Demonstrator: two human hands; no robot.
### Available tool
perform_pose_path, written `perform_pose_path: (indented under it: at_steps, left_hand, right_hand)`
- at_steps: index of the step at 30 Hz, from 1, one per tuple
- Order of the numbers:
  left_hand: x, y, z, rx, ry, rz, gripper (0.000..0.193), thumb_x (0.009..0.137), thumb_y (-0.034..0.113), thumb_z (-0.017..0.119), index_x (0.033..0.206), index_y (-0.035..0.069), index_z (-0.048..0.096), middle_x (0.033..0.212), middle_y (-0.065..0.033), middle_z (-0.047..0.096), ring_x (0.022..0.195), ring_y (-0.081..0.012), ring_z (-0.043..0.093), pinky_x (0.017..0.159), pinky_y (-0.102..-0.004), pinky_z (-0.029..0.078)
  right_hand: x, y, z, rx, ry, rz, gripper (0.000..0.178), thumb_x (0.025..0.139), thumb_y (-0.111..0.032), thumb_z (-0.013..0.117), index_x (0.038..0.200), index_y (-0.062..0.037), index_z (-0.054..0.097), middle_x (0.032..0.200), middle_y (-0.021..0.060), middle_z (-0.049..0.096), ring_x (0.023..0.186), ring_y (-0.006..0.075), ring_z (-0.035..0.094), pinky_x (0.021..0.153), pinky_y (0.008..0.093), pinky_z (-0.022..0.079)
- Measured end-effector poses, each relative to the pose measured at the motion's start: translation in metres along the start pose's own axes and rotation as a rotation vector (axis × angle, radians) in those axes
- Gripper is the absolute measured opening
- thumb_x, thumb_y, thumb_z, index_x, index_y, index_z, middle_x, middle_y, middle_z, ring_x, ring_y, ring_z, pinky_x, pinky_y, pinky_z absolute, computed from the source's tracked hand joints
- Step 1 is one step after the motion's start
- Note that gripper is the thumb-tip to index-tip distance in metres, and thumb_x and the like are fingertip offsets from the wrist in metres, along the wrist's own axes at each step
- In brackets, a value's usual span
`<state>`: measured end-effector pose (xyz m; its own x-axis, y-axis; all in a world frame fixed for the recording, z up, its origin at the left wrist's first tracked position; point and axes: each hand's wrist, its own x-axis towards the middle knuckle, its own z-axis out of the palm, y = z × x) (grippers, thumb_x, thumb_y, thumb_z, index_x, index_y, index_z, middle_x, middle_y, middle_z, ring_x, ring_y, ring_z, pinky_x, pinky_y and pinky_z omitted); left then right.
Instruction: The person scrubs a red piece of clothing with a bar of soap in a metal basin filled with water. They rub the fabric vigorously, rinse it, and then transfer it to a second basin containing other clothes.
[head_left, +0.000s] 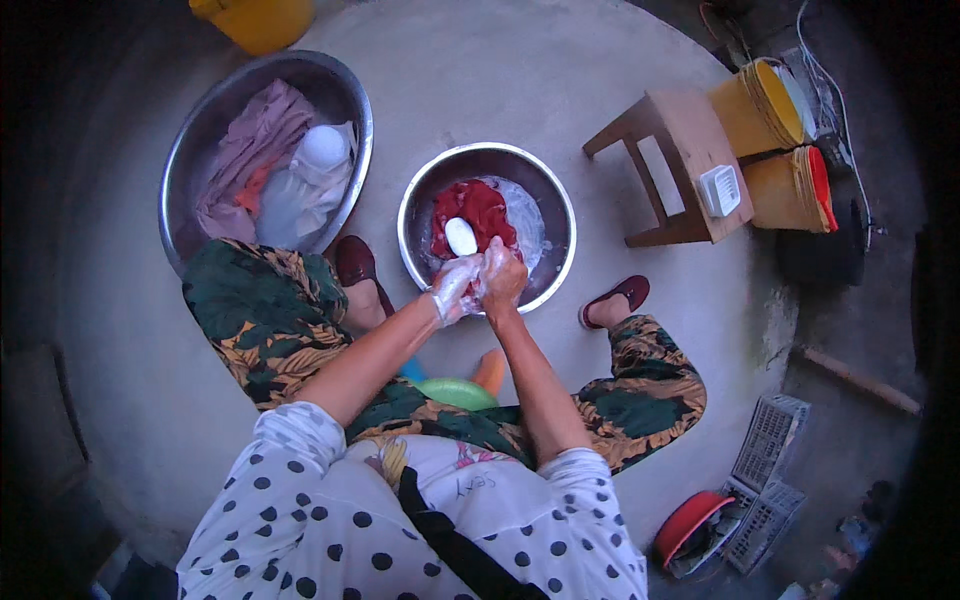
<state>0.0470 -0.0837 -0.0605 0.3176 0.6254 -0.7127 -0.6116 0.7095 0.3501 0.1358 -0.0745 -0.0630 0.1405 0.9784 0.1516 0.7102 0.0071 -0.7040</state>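
A round metal basin (568, 240) stands on the floor in front of me, with wet red cloth (478, 205) and soapy water in it. On the cloth lies a white bar of soap (461, 237), just beyond my fingers. My left hand (456, 284), coated in suds, is closed on a part of the cloth at the basin's near rim. Close against it, my right hand (502, 276) is also closed on the cloth, its knuckles up and foamy. The bunched piece between the two hands is mostly hidden by them.
To the left, a larger metal basin (366, 140) holds mauve, orange and white laundry (322, 148). A wooden stool (690, 150) at right carries a white soap dish (719, 190), with yellow buckets (765, 105) behind. Grey crates (770, 440) and a red basin (690, 520) lie lower right.
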Motion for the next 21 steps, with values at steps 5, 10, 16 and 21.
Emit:
perform_pose_path:
  at_steps: [5, 10, 16, 21]
  left_hand:
    - [0.011, 0.005, -0.019, -0.223, -0.224, -0.159, 0.015, 0.082, 0.023, 0.048, 0.088, 0.011, 0.055, 0.078, -0.0030, 0.057, 0.070, -0.0160, 0.055, 0.061, -0.0298, 0.047]
    - [0.042, -0.024, -0.049, -0.218, -0.392, -0.052, 0.020, 0.083, 0.028, 0.044, 0.084, 0.012, 0.055, 0.076, -0.0034, 0.057, 0.069, -0.0167, 0.055, 0.060, -0.0315, 0.046]
    - [-0.014, 0.002, 0.011, -0.071, 0.048, -0.047, 0.017, 0.079, 0.031, 0.051, 0.079, 0.014, 0.053, 0.067, -0.0008, 0.055, 0.058, -0.0173, 0.054, 0.054, -0.0329, 0.046]
    - [0.031, -0.003, -0.062, -0.254, -0.320, 0.112, 0.015, 0.080, 0.027, 0.048, 0.076, 0.013, 0.052, 0.065, 0.0000, 0.053, 0.052, -0.0162, 0.051, 0.046, -0.0304, 0.043]
  right_hand:
    - [0.007, 0.025, 0.016, -0.069, 0.167, -0.201, 0.027, 0.081, -0.022, 0.047, 0.067, -0.0009, 0.056, 0.050, 0.0155, 0.052, 0.046, 0.0275, 0.053, 0.044, 0.0390, 0.038]
    - [0.006, -0.047, 0.018, 0.075, 0.483, 0.165, 0.022, 0.080, -0.020, 0.049, 0.074, -0.0020, 0.060, 0.065, 0.0185, 0.058, 0.058, 0.0289, 0.056, 0.052, 0.0406, 0.041]
    - [-0.007, 0.030, 0.019, 0.004, 0.080, -0.070, 0.022, 0.078, -0.023, 0.052, 0.074, -0.0032, 0.061, 0.058, 0.0183, 0.055, 0.052, 0.0290, 0.055, 0.048, 0.0387, 0.039]
    - [-0.003, -0.007, 0.005, 0.022, 0.010, -0.176, 0.027, 0.078, -0.025, 0.052, 0.069, -0.0011, 0.059, 0.050, 0.0168, 0.051, 0.047, 0.0302, 0.051, 0.047, 0.0404, 0.038]
